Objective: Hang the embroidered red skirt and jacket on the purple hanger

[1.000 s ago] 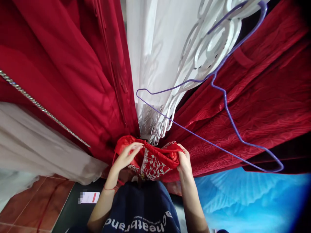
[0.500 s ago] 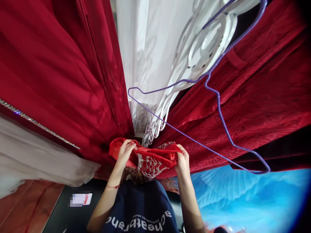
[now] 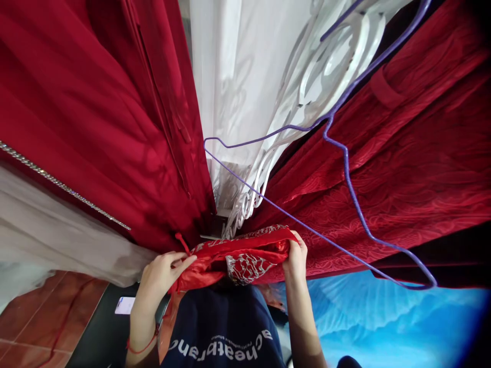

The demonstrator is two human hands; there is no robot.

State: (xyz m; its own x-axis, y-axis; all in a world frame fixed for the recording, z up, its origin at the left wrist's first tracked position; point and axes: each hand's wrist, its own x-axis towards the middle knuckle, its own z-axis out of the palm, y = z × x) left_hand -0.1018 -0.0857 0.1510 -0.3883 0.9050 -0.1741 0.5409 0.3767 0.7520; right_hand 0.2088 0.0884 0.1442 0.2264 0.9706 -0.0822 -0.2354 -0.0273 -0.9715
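Observation:
In front of my body I hold a bright red embroidered garment (image 3: 215, 266) with silver patterning. Its edge is stretched sideways between my hands, and a fold gapes along the top. My left hand (image 3: 163, 271), with a red cord on its wrist, is closed on the left end, thumb and fingers close together over the cloth. My right hand (image 3: 296, 255) pinches the right end, its fingertips partly hidden by the fabric. Above the garment, apart from both hands, hangs an empty purple wire hanger (image 3: 284, 210).
Dark red cloth (image 3: 115, 117) hangs on the left and patterned red cloth (image 3: 414, 163) on the right. A white scrollwork metal frame (image 3: 307, 107) stands between them. A phone (image 3: 125, 305) lies on a dark surface at lower left. A blue printed backdrop (image 3: 368, 312) is at lower right.
My left hand has moved left and down, drawing the garment's left end outward, so it is now stretched wider. My right hand has shifted slightly right and down.

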